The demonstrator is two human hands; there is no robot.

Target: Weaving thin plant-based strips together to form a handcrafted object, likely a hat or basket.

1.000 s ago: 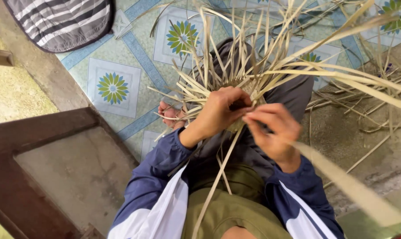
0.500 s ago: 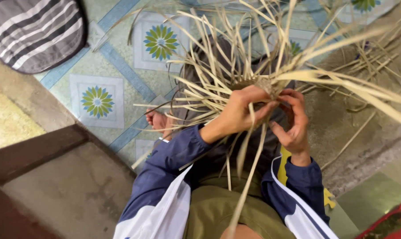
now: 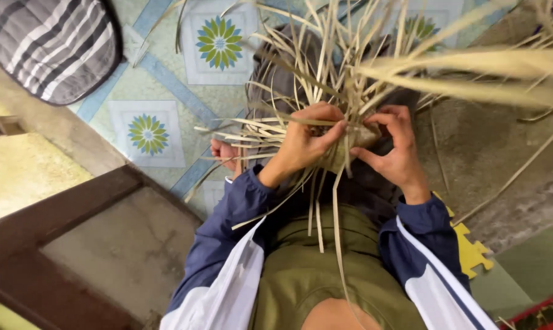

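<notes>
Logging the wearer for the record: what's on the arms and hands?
Both arms wear navy-blue jacket sleeves, the left sleeve and right sleeve, each with a broad white panel edged by a thin white stripe. Left hand and right hand are bare: no gloves, rings or watch visible.

Flower-patterned floor tiles, striped cushion, dark wooden frame, bare concrete

I see a half-woven bundle of pale straw strips held up over my lap, its small woven core tight and tan. Long flat strips fan upward and outward from it, stiff and dry, while several loose ends hang down toward my green shirt.
</notes>
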